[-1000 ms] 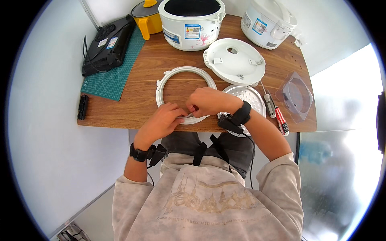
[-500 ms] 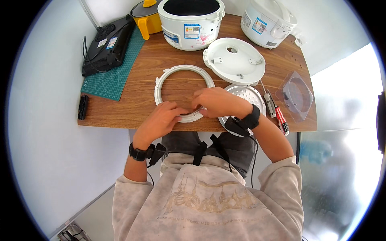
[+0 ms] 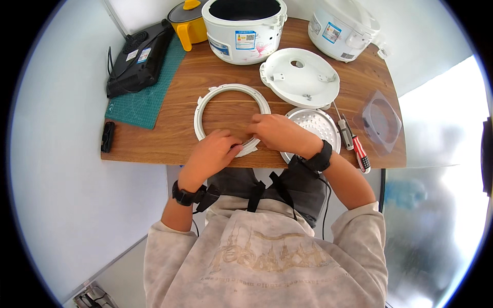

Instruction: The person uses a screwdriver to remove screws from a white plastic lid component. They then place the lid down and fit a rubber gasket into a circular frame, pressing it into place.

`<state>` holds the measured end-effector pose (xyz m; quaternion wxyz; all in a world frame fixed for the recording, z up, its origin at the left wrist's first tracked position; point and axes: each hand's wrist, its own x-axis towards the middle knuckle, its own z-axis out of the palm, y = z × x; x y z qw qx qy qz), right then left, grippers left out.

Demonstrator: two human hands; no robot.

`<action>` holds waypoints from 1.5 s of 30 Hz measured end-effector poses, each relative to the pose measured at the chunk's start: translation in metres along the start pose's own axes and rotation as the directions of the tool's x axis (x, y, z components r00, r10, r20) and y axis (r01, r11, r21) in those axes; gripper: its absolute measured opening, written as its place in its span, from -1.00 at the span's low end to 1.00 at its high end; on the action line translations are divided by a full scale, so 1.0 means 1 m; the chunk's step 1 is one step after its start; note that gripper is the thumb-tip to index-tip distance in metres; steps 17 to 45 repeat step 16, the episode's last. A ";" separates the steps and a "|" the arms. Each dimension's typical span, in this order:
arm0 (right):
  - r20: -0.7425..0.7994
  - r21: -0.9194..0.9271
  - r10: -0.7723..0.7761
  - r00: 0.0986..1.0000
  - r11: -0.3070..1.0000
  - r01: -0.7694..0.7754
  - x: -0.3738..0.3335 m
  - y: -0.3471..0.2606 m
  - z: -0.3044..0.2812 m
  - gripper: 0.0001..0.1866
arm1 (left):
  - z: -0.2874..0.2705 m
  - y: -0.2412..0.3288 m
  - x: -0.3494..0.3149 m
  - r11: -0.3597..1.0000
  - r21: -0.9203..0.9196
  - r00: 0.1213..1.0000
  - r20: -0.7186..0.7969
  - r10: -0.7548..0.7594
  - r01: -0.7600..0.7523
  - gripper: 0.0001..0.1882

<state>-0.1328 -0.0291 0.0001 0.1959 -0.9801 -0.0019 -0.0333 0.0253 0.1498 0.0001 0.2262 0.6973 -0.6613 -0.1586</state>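
Observation:
A white plastic ring [image 3: 198, 118] with small tabs on its outer edge lies near the front of the wooden table. My left hand [image 3: 211, 154] is closed on its near side, thumb and fingers pinched at the rim. Fingers curled, my right hand [image 3: 281, 134] grips the near right part of the same ring. Both sets of fingertips are close together and partly hidden, so any small piece between them does not show. Just right of the ring, partly under my right forearm, is a round perforated metal plate [image 3: 314, 122]. Behind that rests a white rice cooker lid shell [image 3: 303, 84] with small screws in it.
Two screwdrivers [image 3: 360, 154] and a clear plastic piece [image 3: 382, 123] lie at the right. Along the back stand a white rice cooker body [image 3: 241, 43], another rice cooker [image 3: 336, 38] and a yellow pot [image 3: 192, 31]. A black appliance [image 3: 136, 72] sits on a green cutting mat [image 3: 131, 110].
The ring has shifted slightly left. My left wrist has moved a little to the right and turned, while my right hand stays at the ring's near right side.

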 end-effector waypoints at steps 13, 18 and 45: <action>0.045 0.132 -0.011 0.999 0.991 0.005 0.007 0.009 0.007 -0.77 | 0.007 -0.004 0.003 0.966 -0.254 0.999 -0.021 -0.047 0.040 -0.89; 0.042 0.154 -0.047 0.998 0.987 0.040 0.006 0.009 0.008 -0.68 | 0.012 -0.011 0.001 0.974 -0.225 1.000 -0.020 -0.007 0.002 -0.88; 0.042 0.154 -0.047 0.998 0.987 0.040 0.006 0.009 0.008 -0.68 | 0.012 -0.011 0.001 0.974 -0.225 1.000 -0.020 -0.007 0.002 -0.88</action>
